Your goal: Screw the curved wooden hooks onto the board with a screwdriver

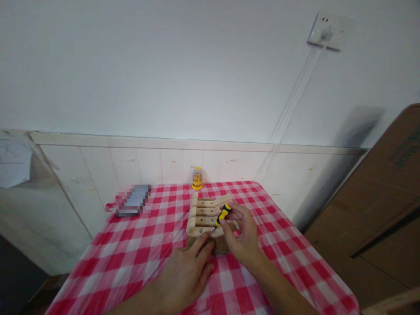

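Observation:
My right hand [244,236] is closed around a short yellow and black screwdriver [224,213], held tilted. Its tip points down at a screw on the front edge of a pale wooden slatted rack [204,204]. Several small screws or holes show along the slats. My left hand [185,269] presses its fingers against the rack's near edge, bracing it close to the screwdriver tip. A brown block-like thing [222,247] lies under the rack's near side, partly hidden by my left fingers.
A yellow-based screwdriver bit case [197,179] stands at the table's back edge. A blurred flat grey device [134,201] lies at the back left. Red and white checked cloth [131,258] covers the table. Large cardboard [370,214] leans at the right; a socket [330,31] is on the wall.

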The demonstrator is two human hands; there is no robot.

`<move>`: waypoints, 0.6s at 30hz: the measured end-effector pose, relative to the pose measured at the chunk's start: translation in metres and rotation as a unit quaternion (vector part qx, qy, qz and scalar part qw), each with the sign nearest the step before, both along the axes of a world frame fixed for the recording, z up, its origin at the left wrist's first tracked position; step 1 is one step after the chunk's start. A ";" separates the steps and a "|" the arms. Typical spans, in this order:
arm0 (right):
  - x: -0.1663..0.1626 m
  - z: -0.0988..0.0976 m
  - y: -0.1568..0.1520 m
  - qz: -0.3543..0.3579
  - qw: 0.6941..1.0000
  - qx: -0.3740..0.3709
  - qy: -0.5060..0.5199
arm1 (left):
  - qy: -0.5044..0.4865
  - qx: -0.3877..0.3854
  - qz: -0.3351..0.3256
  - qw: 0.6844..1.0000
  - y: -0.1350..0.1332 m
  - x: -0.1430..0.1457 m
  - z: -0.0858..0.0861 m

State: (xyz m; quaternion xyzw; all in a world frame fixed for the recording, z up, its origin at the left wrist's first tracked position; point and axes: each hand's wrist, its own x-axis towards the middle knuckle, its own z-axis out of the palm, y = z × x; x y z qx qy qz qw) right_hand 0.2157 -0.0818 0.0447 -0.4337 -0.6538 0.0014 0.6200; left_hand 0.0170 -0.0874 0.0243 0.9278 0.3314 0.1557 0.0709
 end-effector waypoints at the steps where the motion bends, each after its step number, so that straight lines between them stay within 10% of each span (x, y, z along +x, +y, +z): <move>1: 0.000 0.000 0.000 -0.003 1.000 0.003 -0.002 | 0.000 0.003 0.008 1.000 0.000 0.000 -0.001; 18: 0.001 0.004 0.000 -0.022 0.999 -0.003 -0.038 | 0.033 -0.008 0.022 0.999 0.001 0.002 0.003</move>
